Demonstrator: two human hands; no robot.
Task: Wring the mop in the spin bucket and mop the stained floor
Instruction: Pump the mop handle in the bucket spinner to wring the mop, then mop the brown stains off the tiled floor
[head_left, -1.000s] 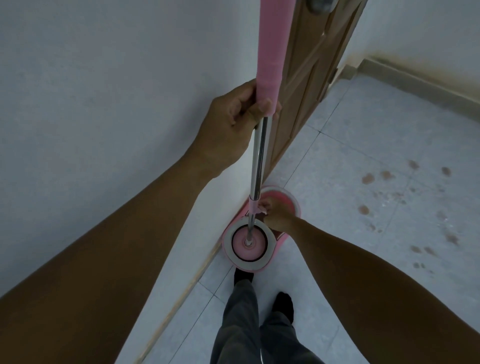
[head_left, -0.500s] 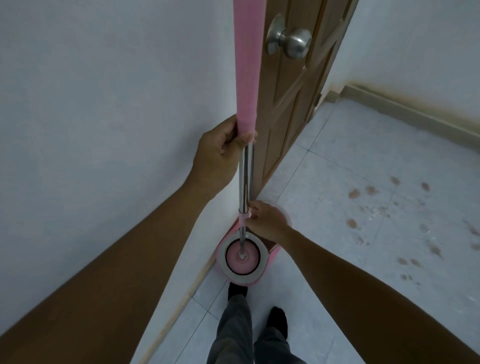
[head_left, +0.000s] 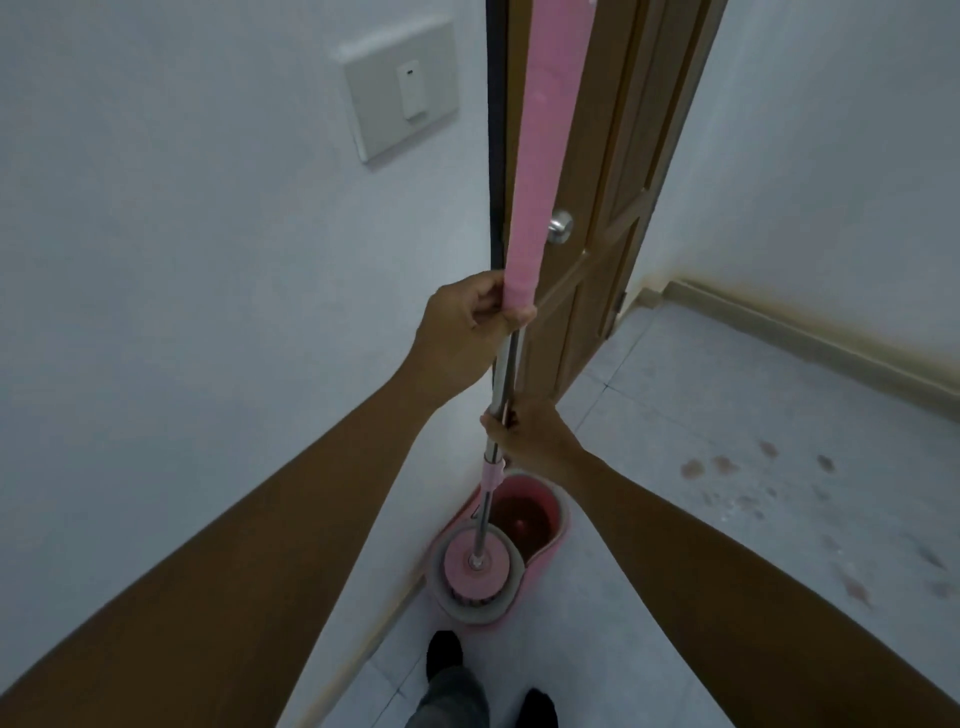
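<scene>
Two hands hold a mop upright over a spin bucket. Left hand: fingers curled tight around the pole at the lower end of the pink grip, thumb side toward the wall. Right hand: lower on the bare metal part of the pole, fingers wrapped around it just above a pink collar; its fingertips are hidden behind the pole. Both arms reach forward from the bottom corners of the view.

Mop head: a round pink disc, seated in the near compartment of the bucket, ringed by the grey rim of the spinner; the strands beneath are mostly hidden. Far compartment: dark reddish inside; whether it holds water cannot be told. Bucket: pink, standing on the floor against the foot of the wall, just beside a brown door.

Door: standing open, a metal knob showing beside the grip. Switch plate: on the wall, upper left. Floor: pale tiles, marked with brownish stains to the right, well apart from the bucket. Two dark-socked feet and grey trouser legs appear at the bottom edge, just behind the bucket.
</scene>
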